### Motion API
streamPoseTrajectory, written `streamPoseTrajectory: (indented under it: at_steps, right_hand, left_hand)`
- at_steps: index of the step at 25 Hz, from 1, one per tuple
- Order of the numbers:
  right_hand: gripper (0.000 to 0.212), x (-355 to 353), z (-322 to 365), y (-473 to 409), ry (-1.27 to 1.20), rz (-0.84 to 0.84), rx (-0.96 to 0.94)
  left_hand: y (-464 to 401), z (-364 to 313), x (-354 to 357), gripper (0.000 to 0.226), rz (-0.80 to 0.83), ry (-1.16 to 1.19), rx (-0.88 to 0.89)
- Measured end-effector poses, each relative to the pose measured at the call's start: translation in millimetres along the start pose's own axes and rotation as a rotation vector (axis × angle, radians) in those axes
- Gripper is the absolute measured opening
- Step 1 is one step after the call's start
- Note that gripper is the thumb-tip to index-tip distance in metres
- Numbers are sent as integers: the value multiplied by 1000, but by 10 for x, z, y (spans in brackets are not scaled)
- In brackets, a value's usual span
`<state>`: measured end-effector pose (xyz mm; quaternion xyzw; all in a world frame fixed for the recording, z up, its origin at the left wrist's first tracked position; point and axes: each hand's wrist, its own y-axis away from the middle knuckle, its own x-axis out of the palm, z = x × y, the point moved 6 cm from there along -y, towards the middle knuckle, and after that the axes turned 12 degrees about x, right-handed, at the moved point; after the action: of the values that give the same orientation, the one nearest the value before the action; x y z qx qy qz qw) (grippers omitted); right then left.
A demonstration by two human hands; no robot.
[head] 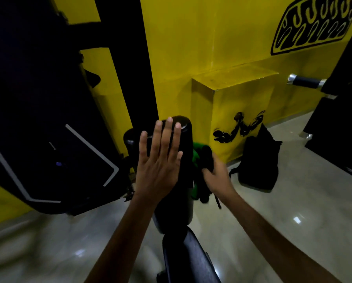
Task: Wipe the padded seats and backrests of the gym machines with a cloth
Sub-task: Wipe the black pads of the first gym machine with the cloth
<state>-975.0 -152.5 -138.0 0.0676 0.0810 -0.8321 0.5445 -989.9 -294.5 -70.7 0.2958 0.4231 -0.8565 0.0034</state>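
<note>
Head view, dim light: a black cylindrical roller pad (181,152) stands in the middle of the frame, smooth and slightly glossy like vinyl, with a flat round end cap at its top. The left hand (158,160) lies flat against its left side, fingers straight and together, fingertips reaching the cap. The right hand (216,174) is curled round a bunched cloth (201,160), soft and crumpled, green in part and dark in part, pressed to the roller's right side with its folds hanging down. Below the roller, a flat black padded seat (191,260) with a faintly grained surface runs toward the bottom edge. On the left, a dark machine panel (54,152) carries pale angular trim. Behind, a painted yellow wall (222,33) with black markings, a yellow box-shaped ledge (242,99), a slumped black bag (258,164) on the glossy pale floor (293,211), and a chrome-ended black handle (305,81) at right.
</note>
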Motion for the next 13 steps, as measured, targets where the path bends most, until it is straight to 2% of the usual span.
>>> streamPoseTrajectory:
  at_steps: [4, 9, 13]
  right_hand:
    - [40, -102, 348, -216, -173, -56, -132]
    - [49, 62, -376, -50, -46, 52, 0]
    - [43, -18, -239, -212, -189, -20, -134]
  left_hand:
    - [117, -74, 45, 62, 29, -16, -35]
    - [290, -172, 128, 65, 52, -69, -40]
    - [521, -308, 233, 65, 88, -108, -32]
